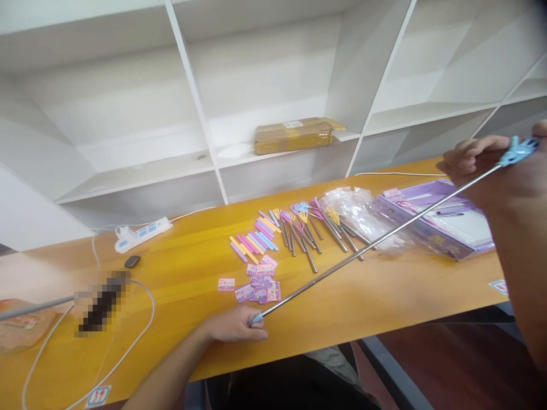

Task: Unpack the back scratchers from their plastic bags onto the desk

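Observation:
A telescopic back scratcher (pixel 342 264), pulled out long, slants across the table from lower left to upper right. My left hand (pixel 235 326) is closed around its light blue handle end, low over the table's front edge. At the other end, the light blue claw head (pixel 519 151) rests in my right hand (pixel 478 156), whose fingers are curled; their exact hold is partly hidden. Beyond the rod lies a group of shorter back scratchers (pixel 301 228) with pink, yellow, blue and purple heads. Beside them are coloured handle sleeves (pixel 254 239) and small printed cards (pixel 260 283).
Clear plastic bags (pixel 350 213) and an open purple box (pixel 465 247) with items inside stand to the right. On the left are a power strip (pixel 143 234), a small black object (pixel 132 261), a looping white cable (pixel 152 307) and an orange package (pixel 25 324). A cardboard box (pixel 294 136) sits on the shelf.

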`<action>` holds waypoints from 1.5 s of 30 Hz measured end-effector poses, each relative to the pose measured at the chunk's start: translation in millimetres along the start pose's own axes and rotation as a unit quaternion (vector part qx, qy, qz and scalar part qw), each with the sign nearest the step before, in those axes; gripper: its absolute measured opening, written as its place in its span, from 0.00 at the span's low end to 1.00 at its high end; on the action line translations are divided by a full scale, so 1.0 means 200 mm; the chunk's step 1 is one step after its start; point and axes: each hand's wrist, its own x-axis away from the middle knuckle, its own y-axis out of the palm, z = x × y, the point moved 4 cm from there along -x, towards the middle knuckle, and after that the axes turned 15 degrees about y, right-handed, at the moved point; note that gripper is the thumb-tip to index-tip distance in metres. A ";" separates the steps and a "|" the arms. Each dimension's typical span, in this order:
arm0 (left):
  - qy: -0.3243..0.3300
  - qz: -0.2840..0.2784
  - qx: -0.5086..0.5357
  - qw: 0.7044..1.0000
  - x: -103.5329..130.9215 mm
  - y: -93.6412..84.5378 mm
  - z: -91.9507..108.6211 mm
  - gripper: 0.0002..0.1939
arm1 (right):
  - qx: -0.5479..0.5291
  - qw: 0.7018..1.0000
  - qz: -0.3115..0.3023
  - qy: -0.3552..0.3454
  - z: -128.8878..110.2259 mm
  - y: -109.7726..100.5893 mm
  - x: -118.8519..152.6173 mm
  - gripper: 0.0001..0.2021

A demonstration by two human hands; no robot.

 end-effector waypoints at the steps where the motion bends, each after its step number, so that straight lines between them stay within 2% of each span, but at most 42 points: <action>1: 0.006 0.002 -0.027 1.000 0.00 0.00 0.00 0.30 | -0.046 0.995 -0.057 0.066 0.00 0.02 0.01 0.50; 3: 0.010 0.003 -0.058 0.998 -0.01 0.00 0.01 0.30 | -0.148 0.961 -0.159 0.172 -0.02 0.08 0.02 0.50; 4: 0.010 0.003 -0.066 0.998 -0.01 0.00 0.01 0.29 | -0.187 0.947 -0.186 0.185 -0.04 0.10 0.02 0.50; 7: 0.003 0.014 -0.072 0.997 -0.02 0.01 0.02 0.25 | -0.249 0.922 -0.263 0.133 -0.13 0.23 0.08 0.46; 9: 0.003 0.051 -0.071 0.996 -0.03 0.01 0.01 0.21 | -0.253 0.908 -0.317 0.102 -0.23 0.38 0.25 0.43; 11: 0.005 0.104 -0.074 0.992 -0.03 0.00 0.00 0.19 | -0.257 0.881 -0.384 0.098 -0.35 0.55 0.60 0.42; 13: -0.001 0.155 -0.062 0.986 -0.02 0.00 -0.03 0.18 | -0.265 0.809 -0.515 0.102 -0.48 0.70 1.11 0.44; 14: -0.006 0.173 -0.043 0.984 -0.02 0.00 -0.05 0.18 | -0.263 0.786 -0.553 0.091 -0.54 0.74 1.37 0.44; 16: -0.015 0.190 0.009 0.982 0.00 0.01 -0.09 0.19 | -0.251 0.730 -0.632 0.064 -0.62 0.77 1.86 0.42; 17: -0.016 0.194 0.035 0.980 0.00 0.01 -0.10 0.20 | -0.264 0.680 -0.682 0.054 -0.64 0.76 2.05 0.42; 18: -0.015 0.196 0.056 0.979 0.01 0.01 -0.10 0.21 | -0.275 0.647 -0.708 0.072 -0.65 0.75 2.17 0.45; 19: -0.012 0.197 0.070 0.978 0.01 0.01 -0.10 0.22 | -0.274 0.624 -0.729 0.068 -0.65 0.74 2.24 0.46; 21: -0.004 0.211 0.093 0.973 0.01 -0.01 -0.08 0.23 | -0.241 0.612 -0.753 0.026 -0.62 0.72 2.20 0.43; 24: 0.013 0.230 0.116 0.966 0.00 -0.03 -0.05 0.26 | -0.110 0.644 -0.736 -0.174 -0.53 0.75 1.88 0.30; 25: 0.018 0.232 0.119 0.965 -0.01 -0.04 -0.04 0.26 | -0.061 0.667 -0.702 -0.241 -0.48 0.76 1.74 0.26; 26: 0.022 0.233 0.120 0.965 -0.01 -0.04 -0.04 0.27 | -0.018 0.706 -0.649 -0.285 -0.42 0.78 1.59 0.23; 27: 0.022 0.233 0.122 0.964 -0.01 -0.04 -0.05 0.28 | 0.021 0.754 -0.586 -0.297 -0.35 0.79 1.43 0.20; 28: 0.024 0.234 0.125 0.964 -0.01 -0.04 -0.05 0.28 | 0.055 0.806 -0.520 -0.278 -0.25 0.80 1.27 0.19; 30: 0.028 0.237 0.133 0.962 -0.01 -0.04 -0.07 0.29 | 0.114 0.915 -0.345 -0.175 -0.02 0.76 0.96 0.14; 31: 0.031 0.239 0.138 0.961 -0.01 -0.05 -0.07 0.29 | 0.144 0.945 -0.264 -0.128 0.10 0.72 0.85 0.12; 32: 0.034 0.241 0.144 0.959 -0.01 -0.05 -0.07 0.30 | 0.173 0.961 -0.198 -0.081 0.23 0.68 0.75 0.11; 34: 0.040 0.244 0.149 0.957 -0.01 -0.06 -0.07 0.30 | 0.218 0.967 -0.127 0.020 0.48 0.61 0.63 0.11; 36: 0.042 0.252 0.146 0.956 0.00 -0.08 -0.08 0.30 | 0.246 0.958 -0.103 0.105 0.67 0.55 0.58 0.15; 38: 0.042 0.258 0.140 0.955 0.01 -0.10 -0.08 0.30 | 0.256 0.950 -0.092 0.156 0.80 0.50 0.55 0.21; 42: 0.039 0.259 0.151 0.953 0.01 -0.13 -0.09 0.31 | 0.246 0.947 -0.069 0.193 0.89 0.42 0.52 0.28; 45: 0.037 0.258 0.153 0.953 0.02 -0.13 -0.10 0.30 | 0.234 0.949 -0.063 0.199 0.90 0.38 0.49 0.24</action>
